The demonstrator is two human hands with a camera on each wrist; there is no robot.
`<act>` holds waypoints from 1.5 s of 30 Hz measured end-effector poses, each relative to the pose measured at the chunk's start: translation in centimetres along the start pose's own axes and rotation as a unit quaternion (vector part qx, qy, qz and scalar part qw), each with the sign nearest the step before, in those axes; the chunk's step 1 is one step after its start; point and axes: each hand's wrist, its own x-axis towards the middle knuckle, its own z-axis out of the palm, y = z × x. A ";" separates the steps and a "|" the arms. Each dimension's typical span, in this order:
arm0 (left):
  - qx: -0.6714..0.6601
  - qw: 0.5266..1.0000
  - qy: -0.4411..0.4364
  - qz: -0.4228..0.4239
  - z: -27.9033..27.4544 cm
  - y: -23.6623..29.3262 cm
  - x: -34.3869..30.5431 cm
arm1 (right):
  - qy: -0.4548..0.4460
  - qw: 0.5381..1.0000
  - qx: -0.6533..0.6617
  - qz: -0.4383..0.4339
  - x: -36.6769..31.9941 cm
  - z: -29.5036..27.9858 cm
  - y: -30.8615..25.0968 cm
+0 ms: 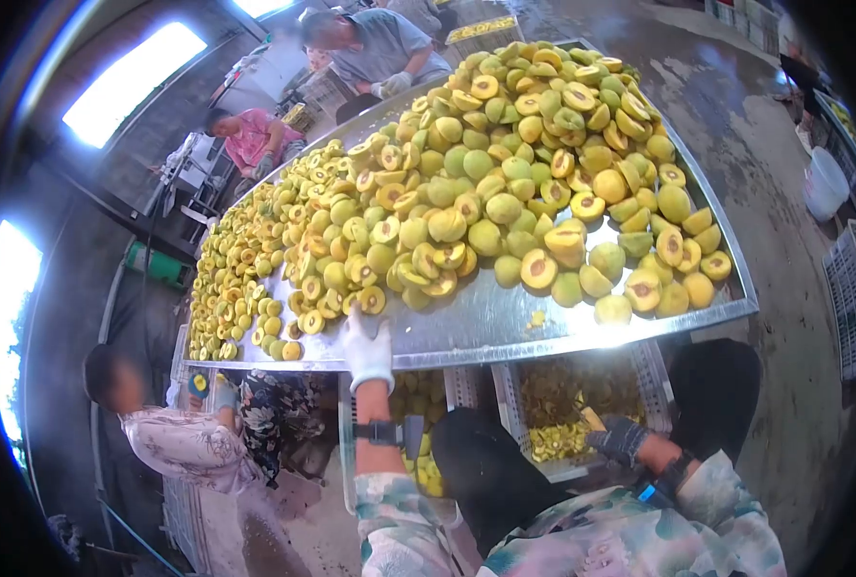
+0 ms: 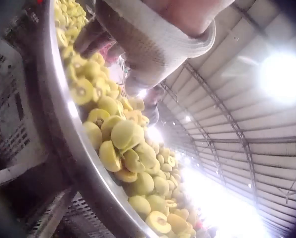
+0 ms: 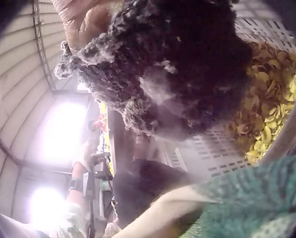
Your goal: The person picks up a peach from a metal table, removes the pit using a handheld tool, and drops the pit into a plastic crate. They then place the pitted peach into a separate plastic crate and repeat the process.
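Observation:
Halved yellow-green stone fruit (image 1: 485,183) is heaped on a large metal-topped table (image 1: 447,337). My left hand (image 1: 366,351), in a white glove, reaches over the near rim with its fingers extended at the edge of the heap. In the left wrist view, this gloved hand (image 2: 138,44) is above the halves (image 2: 125,134), its fingers partly out of sight. My right hand (image 1: 620,440), in a dark knitted glove, grips a small tool with a tan handle (image 1: 591,418) over a crate of fruit pieces (image 1: 558,440). The right wrist view shows mainly the glove's back (image 3: 173,64); the tool is hidden there.
Another crate (image 1: 348,442) holding fruit stands below the table, left of my knees. A person in a floral top (image 1: 183,442) works at the left; two more people (image 1: 255,139) (image 1: 380,48) are along the far side. A white bucket (image 1: 825,183) stands at right.

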 end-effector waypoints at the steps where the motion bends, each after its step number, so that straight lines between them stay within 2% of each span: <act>1: -0.043 0.998 -0.009 -0.035 1.4 1.2 1.3 | -0.019 0.998 0.026 0.058 0.2 -0.2 0.1; 3: -0.165 0.979 -0.037 -0.112 5.5 1.1 4.0 | -0.028 0.998 -0.007 0.057 -0.5 -0.7 -0.9; 4: -0.227 0.952 -0.069 -0.195 6.9 2.2 4.9 | -0.041 0.997 -0.037 0.057 -0.8 -0.7 -1.2; 6: -0.217 0.967 -0.022 -0.130 9.5 2.7 5.3 | -0.030 0.996 -0.015 0.077 -0.8 -0.5 -0.4; 7: -0.320 0.920 -0.007 -0.227 10.5 2.9 5.4 | -0.023 0.998 -0.014 0.058 -1.1 -0.7 -1.0; 8: -0.320 0.920 -0.008 -0.227 11.1 2.9 5.0 | -0.016 0.999 -0.011 0.039 -1.3 -0.8 -1.4; 9: -0.394 0.884 0.004 -0.251 10.5 3.7 4.0 | -0.060 0.993 -0.006 0.103 -0.8 -1.1 -1.4; 10: -0.464 0.842 0.016 -0.275 9.4 4.4 2.9 | -0.063 0.993 -0.004 0.103 -0.3 -0.4 -0.3; 11: -0.515 0.804 -0.031 -0.296 7.7 5.1 1.7 | -0.026 0.998 -0.024 0.054 0.6 0.5 1.5; 12: -0.514 0.805 -0.031 -0.296 6.3 6.0 0.8 | 0.013 0.999 -0.042 0.005 1.0 1.1 2.4; 14: -0.602 0.757 -0.071 -0.243 4.1 7.3 -1.6 | 0.022 0.999 -0.039 -0.007 0.3 0.5 0.9; 15: -0.599 0.758 -0.071 -0.249 3.5 7.9 -2.8 | 0.002 0.998 0.056 0.016 0.1 0.2 0.2; 16: -0.621 0.738 -0.086 -0.250 3.2 8.7 -3.8 | -0.016 0.988 0.149 0.038 -0.1 -0.3 -0.9; 17: -0.644 0.716 -0.101 -0.249 2.9 9.4 -4.9 | -0.058 0.953 0.282 0.095 -1.5 -1.3 -4.2; 18: -0.647 0.706 -0.122 -0.260 2.7 9.7 -6.0 | -0.060 0.952 0.283 0.098 -2.4 -1.9 -6.2; 20: -0.663 0.680 -0.146 -0.277 1.5 11.5 -8.0 | -0.127 0.895 0.413 0.108 -3.6 -2.5 -8.9; 21: -0.664 0.678 -0.148 -0.279 1.1 12.4 -8.9 | -0.125 0.895 0.412 0.112 -3.6 -2.5 -9.8; 23: -0.619 0.730 -0.086 -0.279 0.8 13.9 -10.7 | -0.095 0.902 0.421 0.006 -3.9 -2.1 -11.2; 24: -0.619 0.728 -0.090 -0.281 1.1 14.0 -11.5 | -0.092 0.902 0.422 0.011 -3.9 -1.8 -11.5; 25: -0.608 0.751 -0.081 -0.244 1.5 14.0 -12.2 | -0.011 0.955 0.272 -0.120 -3.7 -1.4 -11.7; 26: -0.595 0.774 -0.071 -0.207 1.6 13.9 -12.8 | 0.069 0.961 0.108 -0.244 -3.6 -1.1 -12.2; 27: -0.582 0.790 -0.082 -0.176 1.3 14.0 -13.5 | 0.048 0.976 0.129 -0.167 -4.5 -1.2 -13.6; 28: -0.582 0.789 -0.085 -0.177 1.1 14.1 -13.9 | 0.049 0.977 0.130 -0.165 -4.6 -1.1 -13.7; 30: -0.561 0.815 -0.073 -0.125 0.7 14.4 -14.9 | 0.094 0.958 0.042 -0.267 -4.6 -0.6 -13.4; 31: -0.561 0.815 -0.074 -0.127 0.4 14.6 -15.3 | 0.122 0.929 -0.153 -0.313 -3.7 -0.3 -12.3; 32: -0.552 0.821 -0.082 -0.123 0.0 14.7 -15.6 | 0.122 0.930 -0.153 -0.312 -3.8 0.0 -12.0; 34: -0.543 0.827 -0.089 -0.119 -0.5 14.9 -16.2 | 0.111 0.966 -0.085 -0.216 -4.1 0.1 -13.3; 37: -0.529 0.839 -0.088 -0.089 -0.8 15.0 -16.9 | 0.141 0.973 -0.040 -0.178 -4.4 0.7 -13.7; 40: -0.513 0.854 -0.059 -0.056 0.0 14.6 -17.6 | 0.136 0.979 -0.025 -0.153 -5.2 1.0 -14.2; 42: -0.461 0.887 -0.004 -0.005 0.1 14.5 -17.7 | 0.123 0.985 -0.026 -0.117 -5.6 0.9 -14.4; 43: -0.462 0.887 -0.009 -0.004 -0.1 14.4 -17.8 | 0.107 0.990 -0.029 -0.087 -5.7 0.8 -14.4; 45: -0.400 0.911 -0.067 0.071 -1.1 14.1 -17.4 | 0.107 0.988 -0.048 -0.105 -5.6 0.8 -13.3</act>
